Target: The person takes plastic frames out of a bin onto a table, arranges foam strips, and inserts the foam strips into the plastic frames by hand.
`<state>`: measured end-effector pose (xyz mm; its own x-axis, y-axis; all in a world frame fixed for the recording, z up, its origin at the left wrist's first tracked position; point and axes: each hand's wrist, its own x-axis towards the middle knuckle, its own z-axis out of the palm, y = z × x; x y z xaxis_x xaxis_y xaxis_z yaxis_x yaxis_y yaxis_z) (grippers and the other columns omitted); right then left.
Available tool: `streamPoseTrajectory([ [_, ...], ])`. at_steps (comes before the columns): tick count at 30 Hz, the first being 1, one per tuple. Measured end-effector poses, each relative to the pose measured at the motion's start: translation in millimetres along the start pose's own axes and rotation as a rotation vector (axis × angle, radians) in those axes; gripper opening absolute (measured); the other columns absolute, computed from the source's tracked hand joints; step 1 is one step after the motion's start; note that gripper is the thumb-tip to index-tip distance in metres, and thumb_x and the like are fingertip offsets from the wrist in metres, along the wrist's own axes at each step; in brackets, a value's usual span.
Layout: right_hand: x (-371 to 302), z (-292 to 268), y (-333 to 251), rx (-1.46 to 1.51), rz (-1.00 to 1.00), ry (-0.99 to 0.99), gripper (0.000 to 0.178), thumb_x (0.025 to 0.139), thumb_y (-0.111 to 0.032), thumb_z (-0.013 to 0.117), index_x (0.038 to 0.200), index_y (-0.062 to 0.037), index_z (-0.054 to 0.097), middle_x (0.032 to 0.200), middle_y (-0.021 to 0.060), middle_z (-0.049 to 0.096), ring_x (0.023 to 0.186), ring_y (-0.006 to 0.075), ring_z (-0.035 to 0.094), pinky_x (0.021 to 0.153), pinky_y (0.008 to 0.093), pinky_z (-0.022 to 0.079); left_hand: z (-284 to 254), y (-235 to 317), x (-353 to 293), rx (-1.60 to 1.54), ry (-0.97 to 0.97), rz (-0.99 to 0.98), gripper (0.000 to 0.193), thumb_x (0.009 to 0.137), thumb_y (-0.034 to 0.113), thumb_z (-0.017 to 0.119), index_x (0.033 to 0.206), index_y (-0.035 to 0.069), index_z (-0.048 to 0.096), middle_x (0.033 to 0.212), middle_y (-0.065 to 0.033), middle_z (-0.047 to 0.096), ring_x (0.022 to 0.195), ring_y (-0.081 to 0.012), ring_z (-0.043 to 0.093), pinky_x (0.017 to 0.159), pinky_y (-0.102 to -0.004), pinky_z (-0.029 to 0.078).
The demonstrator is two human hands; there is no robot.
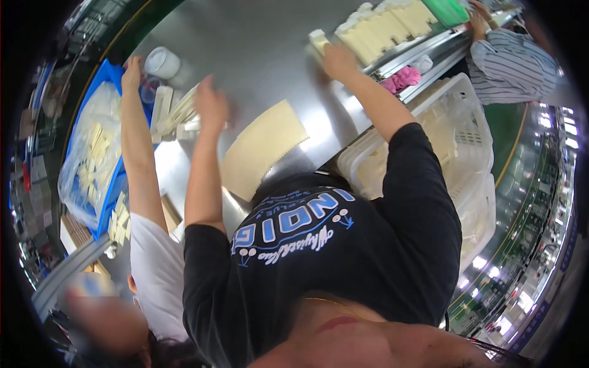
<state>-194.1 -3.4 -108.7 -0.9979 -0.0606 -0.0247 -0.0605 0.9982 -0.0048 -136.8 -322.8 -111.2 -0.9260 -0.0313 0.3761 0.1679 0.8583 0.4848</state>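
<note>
My right hand is closed around a small cream-coloured plastic piece, held just left of a long row of similar cream pieces. On the other side, my left hand is smeared by motion, so its fingers do not show clearly. It is beside a small pile of cream strips. Between my arms lies a broad, curved cream block with a toothed edge, seemingly many thin pieces packed side by side.
At left, a co-worker's hand reaches past a white tub and a blue crate lined with clear plastic. White baskets stand at right, near a pink cloth. Another person in a striped sleeve works beyond, by a green tray.
</note>
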Motion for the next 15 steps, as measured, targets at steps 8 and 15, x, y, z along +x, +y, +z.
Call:
streamPoseTrajectory([
  [8,-40,-17,-36,0.178,-0.154,-0.206,0.018,0.065,-0.01,0.049,0.068,0.0019,0.061,0.074,0.0233,0.059,0.071,0.0363,0.058,0.063,0.0445,0.047,-13,-39,-8,0.527,-0.152,-0.352,0.049,0.072,0.03,0.056,0.114,0.009,0.041,0.115,-0.0197,0.038,0.111,-0.0354,0.033,0.087,-0.0501,0.03],
  [15,-97,-23,-101,0.325,-0.148,-0.569,0.02,0.064,-0.011,0.053,0.08,-0.0009,0.061,0.083,0.0148,0.061,0.082,0.0274,0.059,0.067,0.0372,0.047,2,-37,-14,0.245,-0.057,-0.057,0.03,0.076,0.025,0.055,0.099,0.006,0.051,0.109,-0.0201,0.043,0.105,-0.0356,0.037,0.084,-0.0468,0.032],
])
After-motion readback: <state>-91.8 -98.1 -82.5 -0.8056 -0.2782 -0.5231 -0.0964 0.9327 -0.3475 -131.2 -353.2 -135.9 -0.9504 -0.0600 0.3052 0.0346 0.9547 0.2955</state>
